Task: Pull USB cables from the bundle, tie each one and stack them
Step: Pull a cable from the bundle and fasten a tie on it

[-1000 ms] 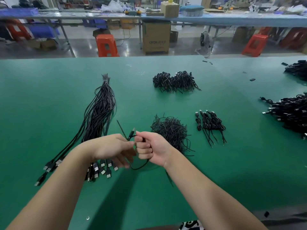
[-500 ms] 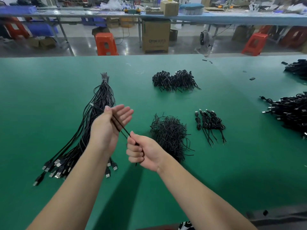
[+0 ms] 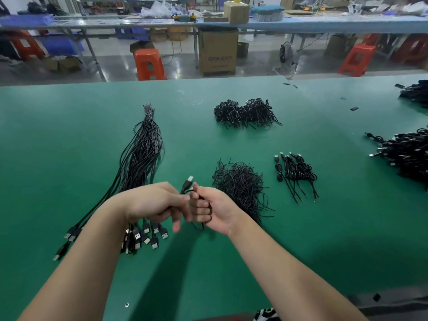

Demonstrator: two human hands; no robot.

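USB cables lie across the green bench (image 3: 69, 140), ordered here by size. Largest is the long bundle (image 3: 141, 154), tied near its far tip and running from 12 o'clock toward 7 o'clock of the hands, its plugs fanned out under the left forearm. At 3 o'clock, at the bench's right edge, sits a large heap of finished cables (image 3: 407, 156). A double mound of coiled cables (image 3: 245, 112) lies at 1 o'clock, farther off. A loose pile of black ties (image 3: 240, 184) sits just right of the hands, and beside it, at 2 o'clock, a small stack of tied cables (image 3: 294, 172). Both hands meet at centre: the right hand (image 3: 213, 209) has a clenched grip round one coiled cable (image 3: 187, 184), plug pointing up; the left hand (image 3: 152, 202) pinches the same cable beside it.
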